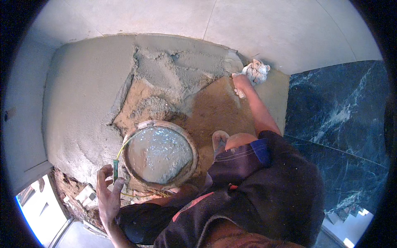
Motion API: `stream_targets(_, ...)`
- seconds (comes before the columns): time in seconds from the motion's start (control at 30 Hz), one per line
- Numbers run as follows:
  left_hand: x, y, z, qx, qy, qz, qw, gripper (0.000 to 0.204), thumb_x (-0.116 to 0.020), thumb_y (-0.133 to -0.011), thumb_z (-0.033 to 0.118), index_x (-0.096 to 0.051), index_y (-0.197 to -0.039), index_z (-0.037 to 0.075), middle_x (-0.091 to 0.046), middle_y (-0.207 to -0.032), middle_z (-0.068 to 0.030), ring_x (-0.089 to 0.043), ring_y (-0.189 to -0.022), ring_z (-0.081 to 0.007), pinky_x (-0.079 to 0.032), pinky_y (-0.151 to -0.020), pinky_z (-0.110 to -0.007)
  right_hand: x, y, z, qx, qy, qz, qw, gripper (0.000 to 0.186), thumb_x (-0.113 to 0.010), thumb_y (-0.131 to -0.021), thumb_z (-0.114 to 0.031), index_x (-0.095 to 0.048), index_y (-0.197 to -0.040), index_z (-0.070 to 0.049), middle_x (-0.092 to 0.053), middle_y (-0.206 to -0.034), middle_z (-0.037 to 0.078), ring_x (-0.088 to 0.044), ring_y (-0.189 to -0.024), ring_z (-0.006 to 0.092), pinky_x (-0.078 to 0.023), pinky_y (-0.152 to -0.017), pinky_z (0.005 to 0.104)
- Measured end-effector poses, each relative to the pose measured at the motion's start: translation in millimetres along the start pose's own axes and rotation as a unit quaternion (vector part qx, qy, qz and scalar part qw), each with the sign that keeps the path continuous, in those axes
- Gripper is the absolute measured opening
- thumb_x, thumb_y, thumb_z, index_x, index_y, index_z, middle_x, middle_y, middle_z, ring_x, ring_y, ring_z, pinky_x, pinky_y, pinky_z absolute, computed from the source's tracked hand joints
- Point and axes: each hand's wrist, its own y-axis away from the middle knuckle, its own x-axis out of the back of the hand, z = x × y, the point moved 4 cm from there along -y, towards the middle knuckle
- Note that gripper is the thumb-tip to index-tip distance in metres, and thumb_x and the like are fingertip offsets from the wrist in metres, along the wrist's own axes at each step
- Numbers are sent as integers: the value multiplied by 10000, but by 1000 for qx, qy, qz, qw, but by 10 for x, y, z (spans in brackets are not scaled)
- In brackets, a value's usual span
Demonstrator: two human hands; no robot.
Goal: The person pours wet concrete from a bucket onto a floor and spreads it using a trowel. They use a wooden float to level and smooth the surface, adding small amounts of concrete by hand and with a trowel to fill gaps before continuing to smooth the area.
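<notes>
We're indoors on a building site, folks: wet grey mortar (78,95) spread wide, a slurry-filled tub (194,155), bare brown sand (217,107), loose rubble (87,198), pale walls (165,16), dark veined tiles (331,103) off right

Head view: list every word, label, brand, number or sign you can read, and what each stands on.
None: no text can be read anywhere in this picture.
Bucket, dark shirt and dark marbled tiles: no lettering to be made out.
Green grip by the left hand: too small to tell whether it is marked.
</notes>
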Motion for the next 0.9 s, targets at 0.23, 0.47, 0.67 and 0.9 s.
stream_targets(0.23,88,46,-65,-4,-44,10,999,491,-659,-816,230,-509,-1246,47,-556,-1197,-152,-542,-1120,-266,-460,-913,-399,17,85,-470,9,-241,-44,970,406,-396,-956,-326,-615,-903,12,-623,-694,185,-662,-624,289,-525,-613,435)
stream_targets(0.47,77,27,-80,-7,-46,1,999,481,-648,-838,273,-509,-1242,53,-556,-1193,-151,-544,-1100,-259,-453,-909,-394,419,16,-884,122,-68,44,989,451,-420,-942,-364,-622,-817,19,-652,-750,226,-653,-752,386,-495,-728,478)
stream_targets(0.67,85,54,-82,-9,-48,19,999,476,-646,-834,259,-509,-1241,53,-559,-1179,-146,-542,-1094,-257,-448,-911,-391,344,154,-814,15,-106,95,990,538,-396,-946,-400,-642,-782,50,-660,-808,246,-643,-805,414,-483,-781,488)
stream_targets(0.9,59,-18,-59,2,-39,-9,999,481,-663,-832,286,-523,-1217,34,-566,-1178,-150,-542,-1101,-283,-437,-910,-420,28,323,-604,-176,-541,34,822,403,-450,-949,-371,-591,-873,-1,-605,-699,176,-649,-654,303,-519,-564,469)
